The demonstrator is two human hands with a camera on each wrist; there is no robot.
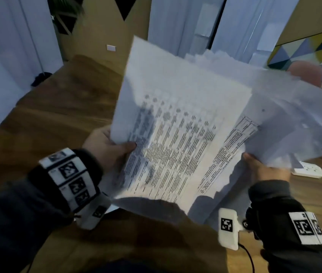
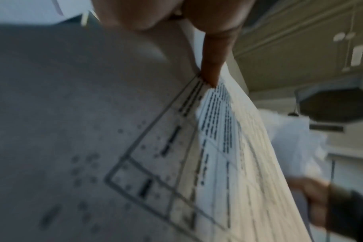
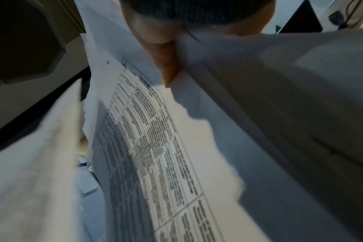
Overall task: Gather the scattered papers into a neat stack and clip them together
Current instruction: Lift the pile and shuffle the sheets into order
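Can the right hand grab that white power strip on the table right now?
Probably not yet. The right hand is pinching the papers, though the power strip lies close beside it.

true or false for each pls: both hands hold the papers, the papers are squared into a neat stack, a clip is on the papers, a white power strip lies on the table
1. Both hands hold the papers: true, left hand at one edge, right hand at the other.
2. The papers are squared into a neat stack: false, they fan out unevenly.
3. A clip is on the papers: false, none shows.
4. A white power strip lies on the table: true.
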